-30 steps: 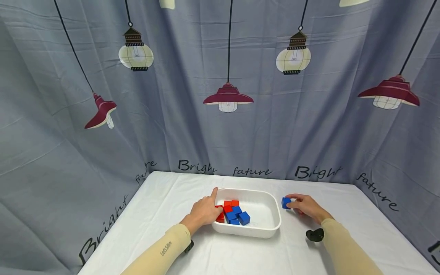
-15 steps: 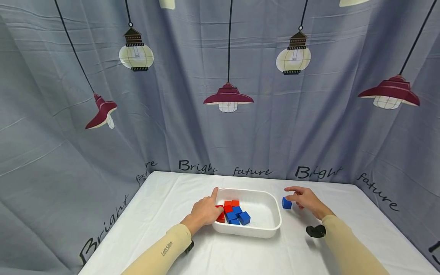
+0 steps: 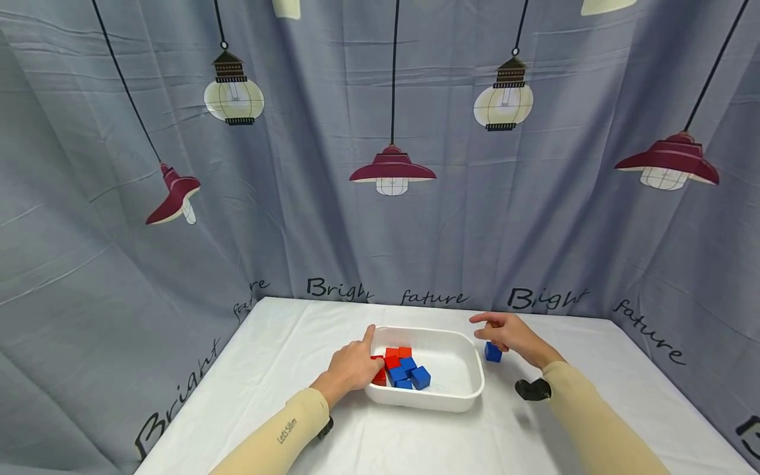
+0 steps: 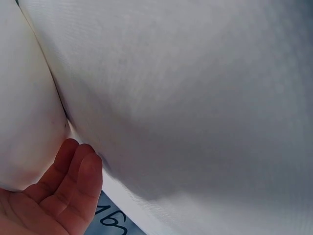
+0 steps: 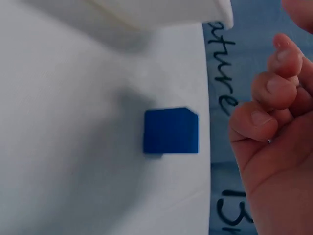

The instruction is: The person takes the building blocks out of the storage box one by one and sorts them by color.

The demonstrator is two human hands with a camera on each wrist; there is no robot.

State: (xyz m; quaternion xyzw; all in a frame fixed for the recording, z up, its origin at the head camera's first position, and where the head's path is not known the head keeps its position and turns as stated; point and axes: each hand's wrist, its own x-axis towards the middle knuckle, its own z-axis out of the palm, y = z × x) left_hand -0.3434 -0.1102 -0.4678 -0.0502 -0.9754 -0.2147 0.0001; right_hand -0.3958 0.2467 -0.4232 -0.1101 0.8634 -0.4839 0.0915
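Grey curtain printed with lamps hangs behind a white-clothed desk (image 3: 285, 369). At lower centre of the head view a white tub (image 3: 457, 396) holds red and blue cubes (image 3: 402, 369). Left hand (image 3: 351, 367) rests on the tub's left rim, forefinger straight, apparently steadying it. Right hand (image 3: 509, 335) hovers loosely curled, holding nothing, just above a lone blue cube (image 3: 493, 352) lying on the cloth beside the tub's right wall.

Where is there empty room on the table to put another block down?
The white table is bare between its left edge and the white tub, and along the near edge between the two sleeves. Right of the lone blue block, cloth is bare toward the curtain. Inside the tub, the right half is bare; its left half is crowded with red and blue blocks beside the left hand.
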